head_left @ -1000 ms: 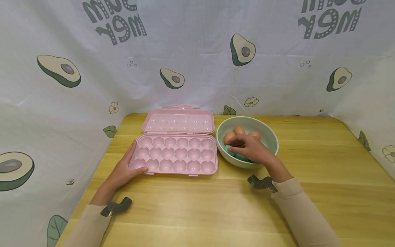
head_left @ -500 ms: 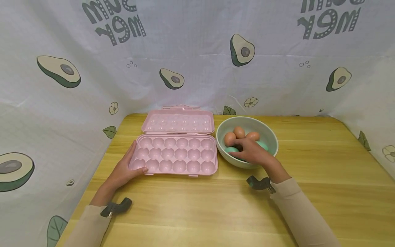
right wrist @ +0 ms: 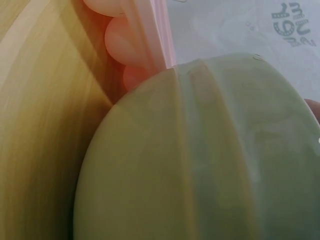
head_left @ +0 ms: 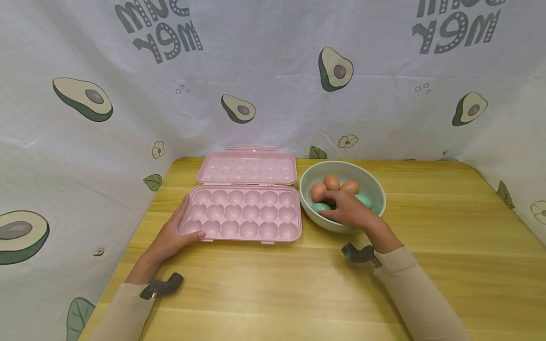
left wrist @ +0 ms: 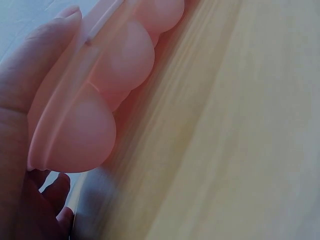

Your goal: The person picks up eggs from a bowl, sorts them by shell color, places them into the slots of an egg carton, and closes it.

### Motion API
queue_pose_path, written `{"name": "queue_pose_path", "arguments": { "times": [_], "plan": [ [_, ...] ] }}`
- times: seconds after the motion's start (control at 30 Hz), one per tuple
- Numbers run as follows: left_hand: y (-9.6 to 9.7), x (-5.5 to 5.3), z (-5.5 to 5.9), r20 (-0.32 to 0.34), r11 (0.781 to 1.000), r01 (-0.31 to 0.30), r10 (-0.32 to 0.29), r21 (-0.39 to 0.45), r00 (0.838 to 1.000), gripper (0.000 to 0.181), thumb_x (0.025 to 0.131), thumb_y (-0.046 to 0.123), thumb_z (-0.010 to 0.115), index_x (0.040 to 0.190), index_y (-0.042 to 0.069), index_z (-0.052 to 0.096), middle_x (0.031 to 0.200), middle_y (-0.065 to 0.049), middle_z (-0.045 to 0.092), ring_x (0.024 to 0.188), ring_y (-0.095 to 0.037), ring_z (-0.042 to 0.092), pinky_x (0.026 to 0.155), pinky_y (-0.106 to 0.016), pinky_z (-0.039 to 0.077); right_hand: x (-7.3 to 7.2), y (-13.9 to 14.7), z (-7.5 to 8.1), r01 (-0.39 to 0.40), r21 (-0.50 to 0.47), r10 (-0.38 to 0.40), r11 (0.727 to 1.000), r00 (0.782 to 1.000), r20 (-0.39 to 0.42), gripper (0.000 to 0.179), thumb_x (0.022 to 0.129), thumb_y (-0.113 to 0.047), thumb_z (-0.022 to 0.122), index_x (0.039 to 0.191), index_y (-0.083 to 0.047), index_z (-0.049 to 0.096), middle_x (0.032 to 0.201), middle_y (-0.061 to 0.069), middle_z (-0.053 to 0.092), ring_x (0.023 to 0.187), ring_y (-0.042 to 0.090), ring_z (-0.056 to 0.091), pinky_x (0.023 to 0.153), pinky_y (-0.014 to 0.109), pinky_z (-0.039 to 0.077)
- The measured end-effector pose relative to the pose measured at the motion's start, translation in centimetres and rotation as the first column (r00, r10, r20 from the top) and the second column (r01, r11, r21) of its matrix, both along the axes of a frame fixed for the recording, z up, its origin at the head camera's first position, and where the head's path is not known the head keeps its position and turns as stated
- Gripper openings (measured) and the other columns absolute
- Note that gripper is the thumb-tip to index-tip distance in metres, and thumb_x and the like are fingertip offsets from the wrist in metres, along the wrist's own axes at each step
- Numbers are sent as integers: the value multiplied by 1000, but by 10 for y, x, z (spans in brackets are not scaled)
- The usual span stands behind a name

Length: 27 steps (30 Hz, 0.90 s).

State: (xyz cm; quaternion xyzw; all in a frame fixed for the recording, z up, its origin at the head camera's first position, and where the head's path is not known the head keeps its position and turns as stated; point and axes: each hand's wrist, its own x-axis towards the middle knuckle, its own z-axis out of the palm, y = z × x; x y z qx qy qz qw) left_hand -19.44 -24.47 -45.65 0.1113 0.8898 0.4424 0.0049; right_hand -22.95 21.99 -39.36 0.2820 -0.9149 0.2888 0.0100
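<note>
A pink egg tray point(head_left: 232, 214) lies with its clear-pink lid point(head_left: 251, 166) folded back behind it; its cups hold nothing. My left hand point(head_left: 169, 235) grips the tray's left end, thumb point(left wrist: 35, 65) over the front rim and fingers along the side. To the right stands a pale green bowl point(head_left: 370, 182) with brown eggs point(head_left: 331, 182) and green eggs point(head_left: 364, 201). Down inside it, my right hand point(head_left: 350, 208) has thumb and fingers curled about a green egg point(head_left: 321, 207) at the left. The palm hides part of the contents. In the right wrist view, the bowl wall point(right wrist: 140, 160) blocks the fingers.
Everything stands on a wooden table point(head_left: 264, 289). Behind and at the sides hangs a white cloth point(head_left: 281, 104) printed with avocados. The bowl sits close against the tray's right end. A dark camera mount point(head_left: 162, 285) is on each wrist.
My right hand has lowered into the bowl and shifted slightly right, its fingers coming about the green egg; over the last half second it barely moves. The left hand stays on the tray.
</note>
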Motion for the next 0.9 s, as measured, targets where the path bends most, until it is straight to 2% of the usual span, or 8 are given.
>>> {"name": "queue_pose_path", "arguments": {
  "times": [0.17, 0.4, 0.57, 0.77, 0.9],
  "plan": [
    [0, 0, -1, 0, 1000, 1, -1, 4, 1000, 112, 75, 33, 81, 157, 23, 4, 162, -11, 7, 145, -39, 11, 111, -64, 14, -1, 1, 0, 2, -8, -2, 1000, 1000, -6, 27, 84, -13, 75, 107, -2, 67, 100, 7, 67, 86, 20, 58, 80, 39, 49],
    [0, 0, -1, 2, 1000, -5, 5, 2, 1000, 113, 74, 34, 82, 157, 24, 5, 161, -11, 7, 145, -39, 12, 111, -64, 15, -1, 2, 0, -25, -28, 24, 999, 999, -28, 31, 84, -11, 73, 113, -3, 67, 102, 6, 65, 85, 19, 54, 80, 34, 47],
    [1, 0, 0, -5, 1000, -7, 7, -3, 1000, 113, 74, 34, 82, 157, 22, 5, 161, -13, 9, 144, -40, 13, 111, -64, 16, 0, 2, 2, -25, -64, 25, 998, 1000, -6, 31, 83, -9, 72, 113, -2, 67, 99, 7, 61, 82, 19, 52, 76, 32, 46],
    [2, -1, -1, -5, 1000, -12, 12, 0, 1000, 113, 74, 34, 82, 157, 23, 5, 161, -13, 9, 144, -40, 13, 110, -65, 16, 0, 2, 3, 10, -143, -9, 990, 1000, 10, 33, 79, -5, 73, 110, -1, 64, 99, 7, 61, 87, 21, 54, 78, 40, 49],
    [2, -1, -1, -10, 1000, -17, 17, 6, 1000, 113, 74, 33, 82, 157, 23, 6, 161, -13, 9, 144, -40, 13, 111, -64, 16, 0, 1, 3, 21, -233, -12, 972, 999, 40, 33, 78, 0, 74, 109, 0, 62, 103, 10, 62, 92, 23, 58, 83, 44, 51]
  ]
}}
